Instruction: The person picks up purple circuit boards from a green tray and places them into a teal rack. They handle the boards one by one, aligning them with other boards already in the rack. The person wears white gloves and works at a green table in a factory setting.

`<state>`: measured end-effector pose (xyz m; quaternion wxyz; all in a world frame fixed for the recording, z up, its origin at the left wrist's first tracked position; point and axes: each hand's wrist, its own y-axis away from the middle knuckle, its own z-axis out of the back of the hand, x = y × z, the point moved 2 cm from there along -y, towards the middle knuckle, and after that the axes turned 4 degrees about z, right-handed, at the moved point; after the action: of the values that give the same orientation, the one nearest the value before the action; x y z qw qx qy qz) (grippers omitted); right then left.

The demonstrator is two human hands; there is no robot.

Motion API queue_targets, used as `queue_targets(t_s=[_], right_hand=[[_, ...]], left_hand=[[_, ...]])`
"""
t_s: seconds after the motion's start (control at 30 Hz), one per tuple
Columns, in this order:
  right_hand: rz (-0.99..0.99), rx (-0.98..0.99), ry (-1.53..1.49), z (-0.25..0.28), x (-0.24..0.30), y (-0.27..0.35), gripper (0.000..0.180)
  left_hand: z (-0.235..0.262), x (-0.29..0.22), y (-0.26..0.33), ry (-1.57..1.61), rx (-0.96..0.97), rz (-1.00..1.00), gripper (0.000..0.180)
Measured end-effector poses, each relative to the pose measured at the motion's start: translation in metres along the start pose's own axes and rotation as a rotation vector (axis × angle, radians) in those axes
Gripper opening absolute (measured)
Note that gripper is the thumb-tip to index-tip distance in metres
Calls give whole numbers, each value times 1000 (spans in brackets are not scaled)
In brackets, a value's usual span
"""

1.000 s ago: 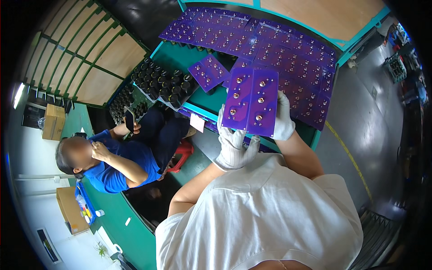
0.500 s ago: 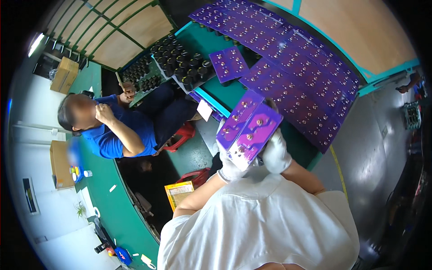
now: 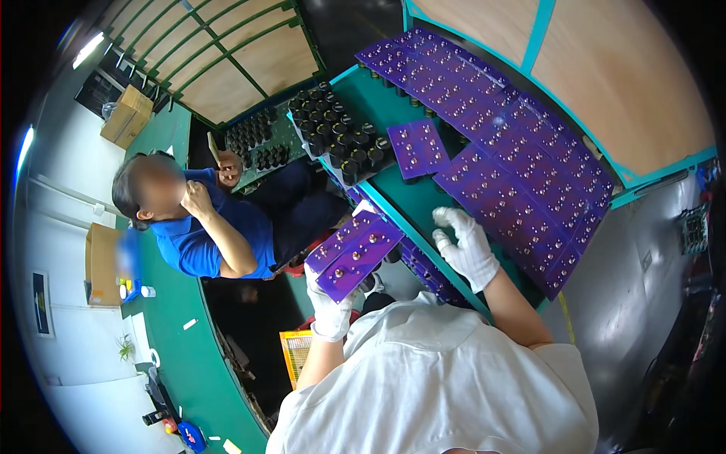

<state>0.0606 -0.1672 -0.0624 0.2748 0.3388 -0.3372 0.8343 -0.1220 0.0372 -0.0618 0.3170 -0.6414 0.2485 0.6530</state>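
Left hand holds a purple board; right hand hangs open over the desk.

The gloved left hand [image 3: 330, 309] is closed on the near end of a purple board [image 3: 353, 253], which juts up and away from it, long axis running from lower left to upper right, off the edge of the green desk [image 3: 412, 198]. The gloved right hand [image 3: 467, 247] is empty, fingers spread, just right of the board's far end and not touching it. A row of boards [image 3: 522, 181] covers the desk beyond that hand, so the right hand is the nearer to them. A person in blue [image 3: 215, 231] sits to the left.
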Motion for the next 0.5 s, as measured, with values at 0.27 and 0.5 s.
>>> queue_targets(t_s=[0.27, 0.5], right_hand=[[-760, -139, -680, -84, -29, -46, 73], [-852, -343, -694, -112, -50, -93, 61]], left_hand=[[20, -1, -49, 121, 111, 37, 70], [51, 25, -92, 103, 257, 22, 72]])
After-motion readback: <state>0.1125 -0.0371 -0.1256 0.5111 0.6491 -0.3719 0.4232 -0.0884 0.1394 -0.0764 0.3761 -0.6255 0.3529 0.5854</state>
